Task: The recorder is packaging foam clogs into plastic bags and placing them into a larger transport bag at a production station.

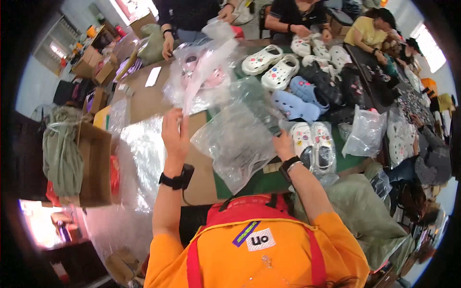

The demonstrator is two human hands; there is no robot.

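Observation:
My left hand [175,137] pinches the lower end of a long pale, see-through plastic strip [196,84], which stretches up and away over the far part of the table. My right hand [283,145] is closed on the right edge of a clear plastic bag [235,144] that lies wrinkled in front of me. Whether anything is inside this bag I cannot tell. Past my left hand, pink clogs [213,78] show through clear plastic. Beside my right hand, white clogs with charms [314,144] sit partly in a clear bag.
White clogs [280,73], blue clogs [295,105] and black clogs [321,84] crowd the right side of the table. At the left stand an open cardboard box [93,165] and shiny plastic sheeting [143,158]. Several people work along the far and right sides.

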